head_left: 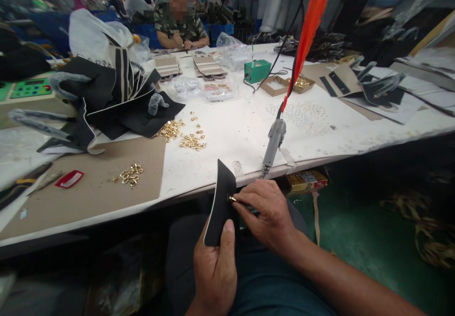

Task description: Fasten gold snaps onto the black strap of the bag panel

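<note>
A black leather-like panel with a pale edge stands tilted in my left hand, the thumb pressed on its face. My right hand pinches a small gold metal fitting against the panel's right side. Whether the fitting sits in a hole cannot be seen. Just beyond my right hand hangs a grey electric screwdriver, its tip close to the table edge. Loose gold fittings lie in piles on the white table.
Black bag pieces with wrapped handles are heaped at left. A brown board carries several gold rings and a red object. A green box and small cardboard trays stand farther back. A person sits opposite.
</note>
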